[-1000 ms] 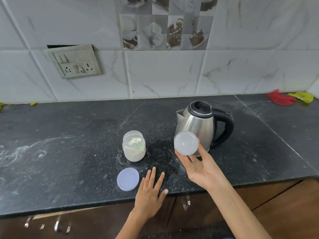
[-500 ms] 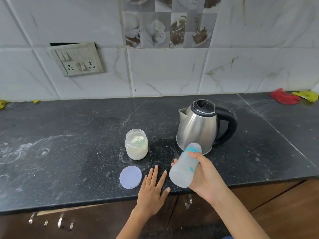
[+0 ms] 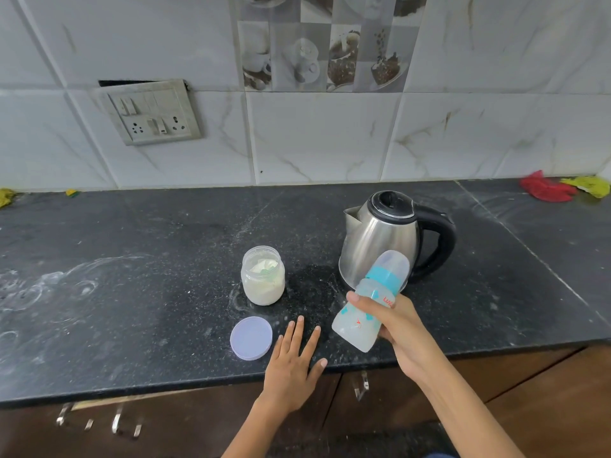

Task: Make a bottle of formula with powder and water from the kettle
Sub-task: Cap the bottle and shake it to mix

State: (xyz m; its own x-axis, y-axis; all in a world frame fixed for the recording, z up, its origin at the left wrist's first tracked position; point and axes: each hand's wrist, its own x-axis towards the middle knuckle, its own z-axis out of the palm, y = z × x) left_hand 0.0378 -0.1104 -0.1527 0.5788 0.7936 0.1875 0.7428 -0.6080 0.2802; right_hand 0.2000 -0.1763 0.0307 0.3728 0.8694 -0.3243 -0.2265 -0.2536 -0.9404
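Tilting steeply in the air just above the near edge of the counter, the bottle point(image 3: 370, 304) is being held by the right hand point(image 3: 401, 338), whose fingers are wrapping closed around its lower body while the teal collar and clear cap are pointing up and away toward the kettle point(image 3: 380, 241); with the cap on and a pale cloudy look to the contents, this slant is probably part of shaking or checking the mix, though how full it is cannot be told. The left hand point(image 3: 291, 368) is lying flat on the counter point(image 3: 132, 309) just left of the bottle, fingers spread open and gripping nothing, seemingly bracing the body while the other hand is working. Just left of those fingers the jar lid point(image 3: 251, 338) is lying flat, set aside so the jar of powder point(image 3: 263, 276) farther back is standing open for scooping. The kettle is sitting to the right and farther back, its lid down, its handle facing right where the right hand could take it and its spout facing left toward the jar. White dust is streaking the dark counter around them.
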